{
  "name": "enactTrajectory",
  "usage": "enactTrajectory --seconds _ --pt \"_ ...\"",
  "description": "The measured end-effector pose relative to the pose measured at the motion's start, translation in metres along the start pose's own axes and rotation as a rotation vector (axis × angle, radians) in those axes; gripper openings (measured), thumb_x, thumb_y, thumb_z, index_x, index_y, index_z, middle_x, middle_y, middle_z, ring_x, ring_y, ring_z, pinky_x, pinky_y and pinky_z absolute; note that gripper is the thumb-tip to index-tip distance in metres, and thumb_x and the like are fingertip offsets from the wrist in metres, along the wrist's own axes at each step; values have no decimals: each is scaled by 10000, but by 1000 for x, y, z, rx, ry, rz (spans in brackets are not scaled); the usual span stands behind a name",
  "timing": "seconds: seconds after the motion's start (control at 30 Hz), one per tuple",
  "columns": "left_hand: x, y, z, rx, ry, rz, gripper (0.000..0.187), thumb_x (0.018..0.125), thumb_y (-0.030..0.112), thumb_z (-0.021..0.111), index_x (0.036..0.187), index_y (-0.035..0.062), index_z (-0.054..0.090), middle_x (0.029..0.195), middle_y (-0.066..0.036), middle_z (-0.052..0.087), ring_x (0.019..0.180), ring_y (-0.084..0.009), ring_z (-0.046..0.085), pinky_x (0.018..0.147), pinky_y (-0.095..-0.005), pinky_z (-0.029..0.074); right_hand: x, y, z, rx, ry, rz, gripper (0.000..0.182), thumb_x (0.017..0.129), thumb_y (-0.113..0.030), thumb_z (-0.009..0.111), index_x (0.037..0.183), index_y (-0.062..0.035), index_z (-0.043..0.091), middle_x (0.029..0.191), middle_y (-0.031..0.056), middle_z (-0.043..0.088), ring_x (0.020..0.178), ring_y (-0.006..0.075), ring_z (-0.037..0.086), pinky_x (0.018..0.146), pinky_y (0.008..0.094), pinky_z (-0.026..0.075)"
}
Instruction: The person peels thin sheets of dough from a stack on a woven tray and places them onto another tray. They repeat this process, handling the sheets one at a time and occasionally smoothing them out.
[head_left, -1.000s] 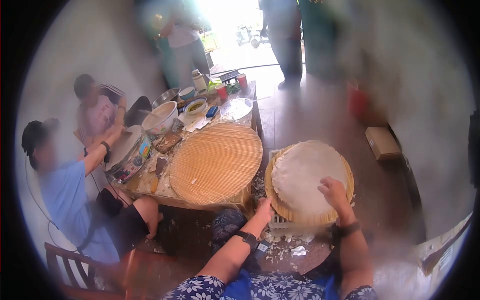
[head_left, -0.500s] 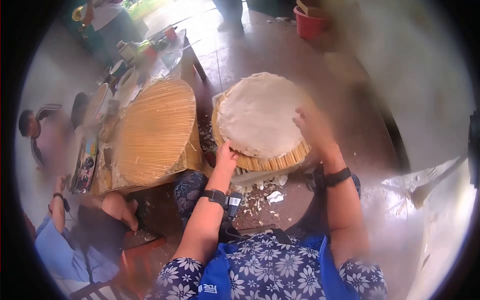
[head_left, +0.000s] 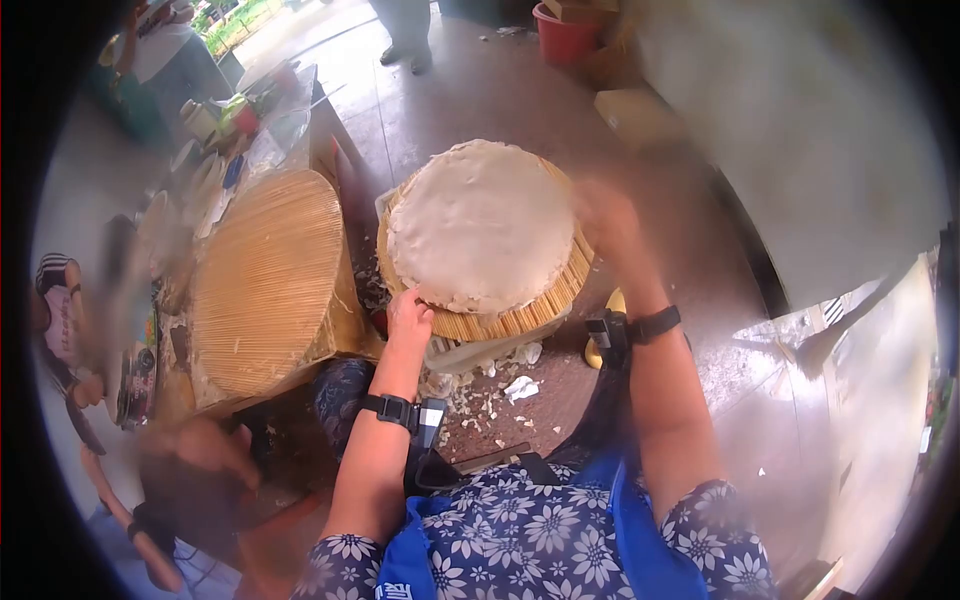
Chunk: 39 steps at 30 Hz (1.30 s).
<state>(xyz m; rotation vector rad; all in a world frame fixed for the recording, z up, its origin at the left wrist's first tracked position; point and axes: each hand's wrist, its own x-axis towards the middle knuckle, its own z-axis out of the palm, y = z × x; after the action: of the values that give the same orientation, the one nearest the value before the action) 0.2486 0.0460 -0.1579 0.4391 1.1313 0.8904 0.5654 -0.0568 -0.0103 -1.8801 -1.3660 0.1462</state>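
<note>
A pale, smooth sheet (head_left: 480,225) with a ragged edge covers most of a round frame of bamboo ribs (head_left: 525,318), whose bare rib ends show along the near and right side. My left hand (head_left: 408,315) is at the lower left of the frame, its fingers curled together right at the sheet's edge; what they pinch is too small to make out. At the right rim, motion smears my right hand (head_left: 608,220), hiding its fingers. A light-coloured tub (head_left: 480,355) stands beneath the frame.
To the left, a second bamboo-ribbed disc (head_left: 265,280) leans by a cluttered table (head_left: 310,120). White scraps (head_left: 520,388) litter the floor between my legs. A red bucket (head_left: 567,35) stands at the back, and a co-worker's arm (head_left: 130,510) shows at lower left.
The view has swung, so the covered frame and the left-hand disc appear further left. My right hand has moved away from the sheet's surface to the frame's outer right rim. My left hand stays at the near edge.
</note>
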Motion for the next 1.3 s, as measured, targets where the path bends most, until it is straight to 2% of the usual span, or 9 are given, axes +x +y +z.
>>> enactTrajectory --seconds 0.07,0.17,0.37,0.43,0.63,0.83,0.93,1.1,1.3 --pt "-7 -4 -2 22 27 -10 462 840 141 555 1258 9 411 1169 -124 508 1093 -312 517 834 -407 475 15 -4 6 19 -11 -17 279 846 -248 556 1020 -38 614 951 179 638 922 349 595 785 412 461" --pt "-26 -9 6 27 91 -96 506 852 186 575 1235 -65 359 1299 -204 388 1075 -393 479 847 -465 457 55 4 28 -34 -48 -92 310 858 -282 559 1047 -39 599 1011 185 621 961 353 580 801 415 452" --pt "-45 -9 21 110 53 -200 544 864 220 574 1281 -20 321 1322 -232 333 1007 -431 503 839 -511 459 147 47 119 -63 -116 -110 365 880 -352 546 1088 -54 580 1094 182 591 1015 362 551 857 436 440" --pt "-46 -13 19 137 20 -207 499 872 214 565 1260 0 335 1293 -208 367 972 -408 525 825 -488 472 162 33 137 -266 -53 -195 385 885 -376 536 1097 -58 578 1104 164 590 1023 362 544 873 438 439" --pt "-37 -15 29 271 7 -174 355 897 157 525 1192 37 368 1192 -164 462 921 -317 567 790 -392 504 190 26 193 -435 -212 -135 452 883 -423 519 1178 -81 549 1183 111 567 1072 344 522 944 443 389" --pt "-31 -19 32 221 1 -152 273 911 136 508 1134 39 385 1134 -144 496 945 -257 572 809 -387 506 188 25 207 -364 -403 136 482 861 -454 517 1176 -93 567 1226 122 561 1165 316 491 977 435 368" --pt "-29 -20 36 261 53 -159 223 916 122 498 1097 39 397 1103 -130 512 952 -239 576 819 -384 507 182 53 209 -199 -387 -52 499 862 -456 514 1195 -88 563 1250 132 549 1193 302 476 987 430 363" --pt "-35 -15 41 269 76 -136 291 880 186 576 1067 32 413 1116 -125 481 1012 -225 513 841 -395 473 177 69 221 -287 -312 -171 520 860 -468 513 1209 -85 559 1233 142 556 1188 311 474 991 435 352" --pt "-40 -7 51 287 77 -129 360 853 224 622 1069 34 406 1129 -121 449 1062 -220 455 906 -430 408 181 39 213 -381 -337 16 516 863 -482 509 1207 -101 562 1214 127 562 1163 313 483 975 451 352"
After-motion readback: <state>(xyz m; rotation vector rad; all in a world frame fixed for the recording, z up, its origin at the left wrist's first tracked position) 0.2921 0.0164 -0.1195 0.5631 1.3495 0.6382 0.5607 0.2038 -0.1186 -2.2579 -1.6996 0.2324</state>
